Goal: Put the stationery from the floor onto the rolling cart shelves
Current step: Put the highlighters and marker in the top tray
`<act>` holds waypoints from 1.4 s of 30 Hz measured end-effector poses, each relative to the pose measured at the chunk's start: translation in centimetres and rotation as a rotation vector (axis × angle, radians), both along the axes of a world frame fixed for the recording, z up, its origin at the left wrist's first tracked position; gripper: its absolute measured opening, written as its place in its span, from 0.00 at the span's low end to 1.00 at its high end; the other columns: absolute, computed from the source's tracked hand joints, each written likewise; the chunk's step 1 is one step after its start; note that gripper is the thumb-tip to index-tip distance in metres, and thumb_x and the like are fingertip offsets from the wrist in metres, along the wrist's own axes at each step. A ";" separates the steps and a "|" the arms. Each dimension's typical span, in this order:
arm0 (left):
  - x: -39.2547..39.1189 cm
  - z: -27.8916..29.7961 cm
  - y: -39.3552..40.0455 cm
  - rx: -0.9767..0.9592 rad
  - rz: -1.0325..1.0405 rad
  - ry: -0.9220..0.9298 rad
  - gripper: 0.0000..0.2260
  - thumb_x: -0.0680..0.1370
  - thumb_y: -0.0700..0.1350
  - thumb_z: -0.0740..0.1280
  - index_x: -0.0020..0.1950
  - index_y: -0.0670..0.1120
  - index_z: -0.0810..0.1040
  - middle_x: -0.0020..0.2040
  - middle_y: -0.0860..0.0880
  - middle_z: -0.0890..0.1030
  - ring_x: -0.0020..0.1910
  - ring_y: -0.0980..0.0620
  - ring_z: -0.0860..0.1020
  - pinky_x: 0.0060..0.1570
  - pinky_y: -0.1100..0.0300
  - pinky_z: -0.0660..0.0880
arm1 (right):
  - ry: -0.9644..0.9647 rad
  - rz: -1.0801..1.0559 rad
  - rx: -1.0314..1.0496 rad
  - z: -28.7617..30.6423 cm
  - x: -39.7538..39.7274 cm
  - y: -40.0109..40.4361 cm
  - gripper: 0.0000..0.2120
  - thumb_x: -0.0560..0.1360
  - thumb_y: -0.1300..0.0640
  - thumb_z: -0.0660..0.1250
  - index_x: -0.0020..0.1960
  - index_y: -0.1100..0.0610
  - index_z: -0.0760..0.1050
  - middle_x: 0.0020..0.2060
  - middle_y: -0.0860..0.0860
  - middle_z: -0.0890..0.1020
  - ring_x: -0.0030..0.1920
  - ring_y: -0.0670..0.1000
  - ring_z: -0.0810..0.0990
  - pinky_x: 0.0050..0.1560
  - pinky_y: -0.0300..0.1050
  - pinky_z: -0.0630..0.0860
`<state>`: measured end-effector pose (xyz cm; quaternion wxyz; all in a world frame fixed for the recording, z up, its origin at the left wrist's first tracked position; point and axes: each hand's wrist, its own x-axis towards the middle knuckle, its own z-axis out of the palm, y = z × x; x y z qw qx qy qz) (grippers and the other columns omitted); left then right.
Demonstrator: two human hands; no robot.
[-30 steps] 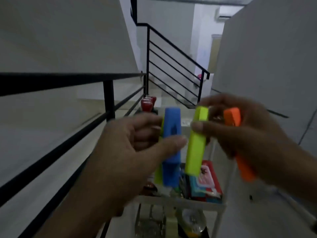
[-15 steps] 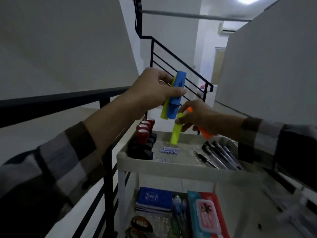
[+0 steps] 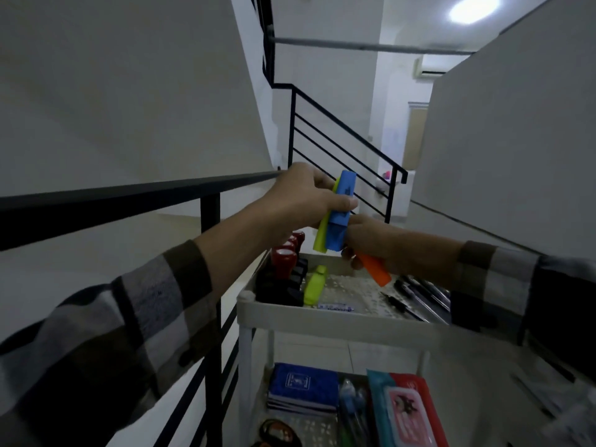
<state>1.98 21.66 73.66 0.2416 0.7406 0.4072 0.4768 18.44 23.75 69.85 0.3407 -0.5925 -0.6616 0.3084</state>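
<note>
Hands over cart top shelf (image 3: 322, 321), left hand (image 3: 300, 201) gripping blue highlighter (image 3: 342, 214), right hand (image 3: 371, 243) clutching half-hidden orange highlighter (image 3: 375, 269).

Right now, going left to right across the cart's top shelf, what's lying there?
Red-topped stamps → yellow-green highlighter → small white labelled item → black pens.

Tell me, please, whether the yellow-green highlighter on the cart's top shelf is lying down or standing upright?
Lying down: the yellow-green highlighter rests flat on the top shelf beside the stamps.
</note>
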 end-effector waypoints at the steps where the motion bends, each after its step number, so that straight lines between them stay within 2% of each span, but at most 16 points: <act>1: 0.1 -0.1 -0.3 0.013 0.009 0.012 0.12 0.72 0.50 0.82 0.41 0.53 0.79 0.43 0.49 0.85 0.45 0.54 0.86 0.46 0.55 0.86 | 0.035 -0.012 -0.005 0.3 0.4 -0.5 0.11 0.82 0.62 0.61 0.62 0.62 0.74 0.49 0.58 0.78 0.41 0.52 0.74 0.40 0.46 0.75; 5: 0.4 -0.1 -0.9 0.004 0.041 0.045 0.12 0.73 0.49 0.81 0.41 0.50 0.78 0.44 0.46 0.84 0.44 0.52 0.85 0.45 0.54 0.86 | 0.069 -0.045 -0.070 0.1 1.2 -2.0 0.14 0.76 0.71 0.59 0.61 0.67 0.71 0.45 0.64 0.71 0.38 0.53 0.67 0.43 0.50 0.68; 6: 0.3 -0.1 -0.9 -0.010 0.051 0.042 0.12 0.73 0.49 0.81 0.42 0.49 0.79 0.44 0.46 0.84 0.44 0.51 0.85 0.44 0.55 0.85 | 0.047 -0.047 -0.062 -0.3 1.2 -2.3 0.18 0.77 0.73 0.57 0.66 0.71 0.71 0.45 0.52 0.66 0.37 0.53 0.67 0.41 0.50 0.69; 7: 0.3 -0.1 -0.9 -0.022 0.060 0.038 0.12 0.73 0.49 0.81 0.43 0.49 0.78 0.45 0.46 0.83 0.45 0.50 0.85 0.45 0.54 0.85 | 0.026 -0.050 -0.052 -0.7 1.1 -2.5 0.20 0.78 0.74 0.57 0.70 0.73 0.69 0.66 0.68 0.63 0.38 0.54 0.71 0.41 0.49 0.73; 8: 0.2 -0.1 -0.8 -0.030 0.070 0.034 0.12 0.73 0.49 0.81 0.43 0.49 0.78 0.46 0.47 0.83 0.46 0.50 0.85 0.47 0.53 0.85 | 0.019 -0.058 -0.048 -1.0 1.1 -2.7 0.20 0.79 0.74 0.57 0.71 0.73 0.68 0.59 0.73 0.73 0.41 0.56 0.76 0.46 0.50 0.78; 11: -0.4 -0.4 -0.4 -0.049 0.079 0.022 0.12 0.73 0.49 0.81 0.43 0.50 0.78 0.47 0.52 0.80 0.50 0.48 0.84 0.54 0.49 0.83 | 0.025 -0.123 -0.017 -1.8 1.3 -2.9 0.18 0.79 0.70 0.67 0.68 0.69 0.73 0.63 0.69 0.76 0.57 0.59 0.81 0.64 0.60 0.80; 15: -0.9 -0.8 -0.1 -0.116 0.056 -0.005 0.12 0.73 0.48 0.81 0.49 0.46 0.82 0.52 0.49 0.82 0.54 0.45 0.85 0.60 0.42 0.82 | 0.085 -0.223 0.082 -3.1 1.6 -2.7 0.27 0.74 0.60 0.77 0.68 0.57 0.70 0.51 0.54 0.76 0.56 0.56 0.80 0.60 0.56 0.82; 20: -0.8 -0.9 0.1 -0.132 0.058 -0.031 0.15 0.73 0.48 0.81 0.52 0.43 0.82 0.56 0.42 0.84 0.56 0.42 0.85 0.60 0.40 0.82 | 0.229 -0.229 0.083 -3.4 1.3 -2.6 0.27 0.74 0.59 0.78 0.66 0.57 0.68 0.59 0.60 0.79 0.56 0.59 0.83 0.55 0.56 0.83; 24: -0.7 -0.9 0.2 -0.124 0.046 -0.022 0.13 0.73 0.47 0.81 0.51 0.45 0.80 0.54 0.43 0.83 0.56 0.43 0.84 0.61 0.41 0.82 | 0.099 -0.176 0.078 -2.7 1.4 -2.8 0.16 0.72 0.56 0.79 0.51 0.54 0.73 0.47 0.55 0.83 0.42 0.49 0.85 0.33 0.39 0.81; 26: -0.6 -0.9 0.2 -0.139 0.030 -0.005 0.14 0.73 0.47 0.81 0.53 0.45 0.80 0.55 0.42 0.83 0.56 0.43 0.84 0.60 0.43 0.82 | 0.022 -0.173 0.041 -2.6 1.5 -2.6 0.13 0.73 0.55 0.78 0.50 0.55 0.75 0.45 0.54 0.83 0.43 0.49 0.84 0.38 0.40 0.81; 29: -0.3 -0.9 0.4 -0.188 -0.009 -0.010 0.18 0.74 0.44 0.80 0.59 0.41 0.79 0.55 0.41 0.84 0.51 0.45 0.86 0.49 0.51 0.85 | -0.096 -0.159 -0.067 -2.5 1.1 -2.5 0.18 0.73 0.54 0.78 0.58 0.61 0.79 0.53 0.58 0.84 0.55 0.55 0.85 0.60 0.53 0.82; 32: -0.1 -0.9 0.3 -0.213 -0.028 -0.001 0.17 0.75 0.41 0.79 0.60 0.43 0.77 0.52 0.43 0.84 0.46 0.49 0.87 0.36 0.60 0.83 | -0.220 -0.121 -0.109 -2.3 0.8 -2.9 0.21 0.74 0.55 0.77 0.62 0.64 0.79 0.56 0.59 0.84 0.58 0.56 0.84 0.62 0.53 0.81; 34: 0.2 -1.1 0.2 -0.222 -0.042 0.006 0.16 0.76 0.40 0.78 0.59 0.47 0.76 0.53 0.43 0.84 0.46 0.48 0.87 0.35 0.59 0.83 | -0.101 -0.060 -0.119 -1.8 0.8 -3.3 0.17 0.77 0.62 0.73 0.64 0.67 0.78 0.56 0.61 0.84 0.54 0.55 0.85 0.56 0.48 0.84; 37: 0.9 -1.5 0.4 -0.194 -0.040 0.020 0.23 0.76 0.39 0.78 0.67 0.52 0.75 0.52 0.45 0.83 0.45 0.47 0.87 0.32 0.59 0.83 | 0.163 -0.083 0.056 -0.7 1.6 -3.7 0.17 0.81 0.69 0.62 0.70 0.65 0.73 0.57 0.63 0.82 0.56 0.59 0.85 0.55 0.52 0.84; 40: 2.1 -1.9 0.6 -0.162 -0.032 0.083 0.23 0.76 0.41 0.78 0.68 0.51 0.76 0.51 0.46 0.82 0.44 0.47 0.87 0.33 0.59 0.84 | 0.352 0.013 0.191 0.7 2.4 -4.2 0.20 0.82 0.64 0.61 0.72 0.54 0.70 0.54 0.61 0.82 0.49 0.57 0.86 0.46 0.50 0.84; 42: 2.9 -2.2 0.7 -0.147 -0.040 0.143 0.21 0.75 0.41 0.79 0.64 0.49 0.78 0.50 0.45 0.83 0.43 0.47 0.86 0.32 0.60 0.83 | 0.318 0.049 0.164 1.0 2.7 -4.6 0.13 0.83 0.57 0.63 0.67 0.51 0.74 0.53 0.60 0.82 0.45 0.55 0.86 0.40 0.46 0.84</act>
